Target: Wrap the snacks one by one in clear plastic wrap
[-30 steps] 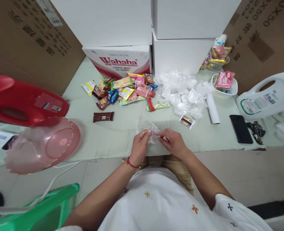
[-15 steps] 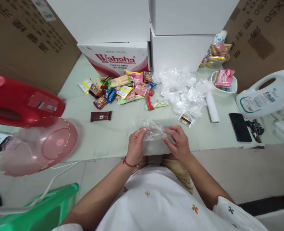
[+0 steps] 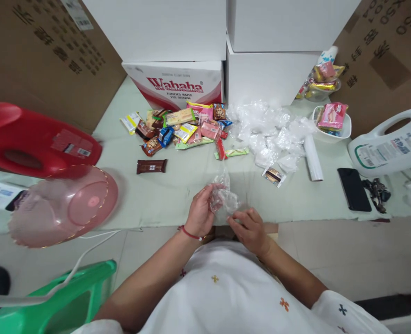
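Observation:
A crumpled clear plastic bag (image 3: 222,192) hangs between my hands at the table's front edge. My left hand (image 3: 201,211) is closed on it, fingers curled round its left side. My right hand (image 3: 249,229) pinches the lower right part of the plastic, thumb and fingers close together. Beyond them lies a pile of wrapped snacks (image 3: 188,125), with a brown snack bar (image 3: 151,166) apart at the left. To the right of the pile is a heap of clear plastic bags (image 3: 266,130), and a small snack packet (image 3: 273,176) sits in front of it.
At left stand a red jug (image 3: 38,139) and a pink bowl (image 3: 101,208) near the edge. A white roll (image 3: 313,160), a tub (image 3: 344,130), a phone (image 3: 354,189), keys (image 3: 377,192) and a white jug (image 3: 393,144) are at right. Boxes (image 3: 177,83) line the back.
My right hand has moved down and slightly left, toward the table edge. The plastic bag is now bunched more in my left hand. The whole view has shifted a little.

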`<state>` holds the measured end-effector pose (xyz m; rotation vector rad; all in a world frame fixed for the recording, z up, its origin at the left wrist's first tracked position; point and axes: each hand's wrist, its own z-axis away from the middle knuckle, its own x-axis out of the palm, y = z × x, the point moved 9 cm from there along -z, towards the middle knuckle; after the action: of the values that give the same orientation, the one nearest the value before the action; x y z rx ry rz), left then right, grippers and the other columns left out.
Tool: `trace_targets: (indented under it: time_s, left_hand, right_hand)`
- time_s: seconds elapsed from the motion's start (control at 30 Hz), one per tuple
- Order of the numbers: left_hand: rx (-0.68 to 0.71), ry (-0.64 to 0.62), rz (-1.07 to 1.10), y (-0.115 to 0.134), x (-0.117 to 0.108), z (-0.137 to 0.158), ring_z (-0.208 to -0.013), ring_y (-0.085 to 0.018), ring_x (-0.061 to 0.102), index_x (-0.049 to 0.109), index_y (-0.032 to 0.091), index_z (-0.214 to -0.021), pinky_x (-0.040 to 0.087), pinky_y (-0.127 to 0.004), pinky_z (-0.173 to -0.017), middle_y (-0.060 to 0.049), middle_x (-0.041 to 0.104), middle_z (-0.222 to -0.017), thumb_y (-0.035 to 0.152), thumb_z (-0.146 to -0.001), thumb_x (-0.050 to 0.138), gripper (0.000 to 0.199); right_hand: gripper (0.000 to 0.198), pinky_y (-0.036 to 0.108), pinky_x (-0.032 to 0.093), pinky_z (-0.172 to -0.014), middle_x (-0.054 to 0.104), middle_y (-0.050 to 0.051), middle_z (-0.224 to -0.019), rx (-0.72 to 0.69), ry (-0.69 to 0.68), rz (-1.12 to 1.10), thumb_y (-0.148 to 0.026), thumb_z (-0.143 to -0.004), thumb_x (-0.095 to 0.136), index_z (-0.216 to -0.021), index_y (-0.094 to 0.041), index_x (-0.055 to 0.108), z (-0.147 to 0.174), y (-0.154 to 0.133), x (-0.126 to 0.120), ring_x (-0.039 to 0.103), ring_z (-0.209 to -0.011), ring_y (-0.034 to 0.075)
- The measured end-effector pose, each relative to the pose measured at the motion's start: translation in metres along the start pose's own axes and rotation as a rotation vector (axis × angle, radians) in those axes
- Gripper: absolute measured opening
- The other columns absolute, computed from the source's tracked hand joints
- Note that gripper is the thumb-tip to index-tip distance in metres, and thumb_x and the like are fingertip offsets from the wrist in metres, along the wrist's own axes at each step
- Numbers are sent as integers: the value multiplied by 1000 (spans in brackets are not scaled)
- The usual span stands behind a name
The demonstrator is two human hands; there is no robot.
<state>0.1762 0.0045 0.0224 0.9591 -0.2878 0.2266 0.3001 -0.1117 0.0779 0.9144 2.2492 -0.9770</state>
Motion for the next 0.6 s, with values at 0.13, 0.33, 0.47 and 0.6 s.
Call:
trace_targets:
  time_s: [0.13,0.33,0.47,0.6]
  left_hand:
    - [159,-29,-151,3,6,5,-88,-17,65,77,19,-96,50,-25,-71,-6,76,-108,64,-79,75,48]
    - [303,-129,-295,2,16,11,-98,-20,67,75,19,-111,53,-29,-85,-8,75,-114,56,-85,74,44]
    - [231,-210,-316,-3,18,9,-86,-15,64,72,20,-109,53,-26,-79,-3,72,-103,33,-64,91,51]
    - [165,-171,-366,-1,3,2,-68,-12,57,68,16,-76,49,-25,-66,1,64,-78,42,-66,89,34]
  right_hand:
    - [24,39,50,-78,66,8,-103,206,116,-99,-23,-97,65,-120,-28,65,-15,15,-24,59,-87,22]
    - [30,44,48,-90,69,10,-103,337,25,-27,-38,-98,66,-123,-22,66,-61,54,-19,60,-98,27]
    - [15,35,49,-78,67,4,-81,368,-57,-208,-32,-99,63,-102,-23,74,-74,74,-4,60,-81,21]
    - [16,30,48,-70,66,2,-80,578,14,-433,-38,-93,70,-95,-23,76,-64,104,-7,58,-73,17]
